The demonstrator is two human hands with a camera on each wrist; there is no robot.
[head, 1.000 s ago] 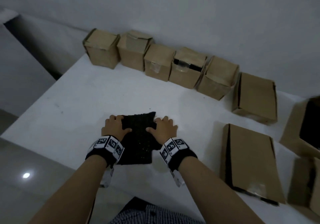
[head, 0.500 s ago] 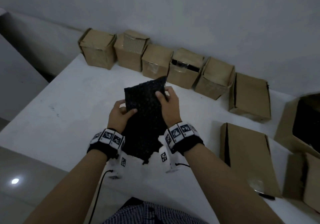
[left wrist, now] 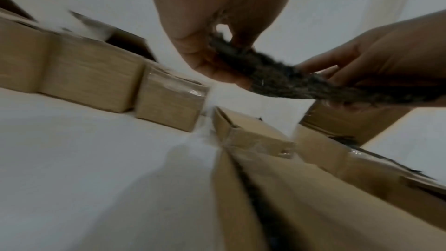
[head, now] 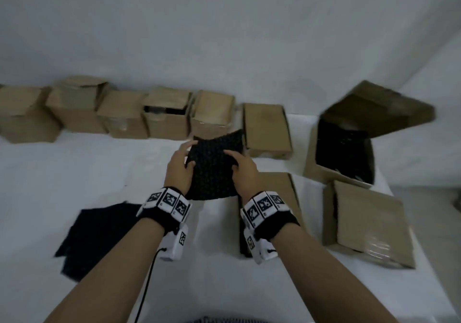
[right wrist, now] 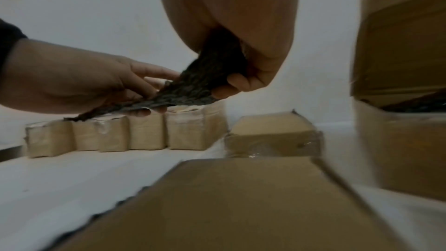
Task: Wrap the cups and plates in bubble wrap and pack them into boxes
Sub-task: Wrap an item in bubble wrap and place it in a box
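Both hands hold a black bubble wrap sheet (head: pixel 214 168) up above the white table (head: pixel 74 173). My left hand (head: pixel 180 170) pinches its left edge and my right hand (head: pixel 243 173) grips its right edge. In the left wrist view the left hand (left wrist: pixel 217 58) pinches the dark sheet (left wrist: pixel 277 81) between thumb and fingers. In the right wrist view the right hand (right wrist: pixel 239 75) curls around the sheet (right wrist: pixel 202 85). An open cardboard box (head: pixel 344 148) with black wrap inside stands at the right. No bare cup or plate shows.
A row of small cardboard boxes (head: pixel 124 115) lines the back wall. Flat boxes lie at centre back (head: pixel 267 128), under my right wrist (head: pixel 282 198) and at the right (head: pixel 366 223). Another black sheet (head: pixel 99 235) lies on the table at the front left.
The hands have lifted the black sheet off the table and carried it forward and to the right, toward the boxes. A second black sheet now shows on the table at the left.
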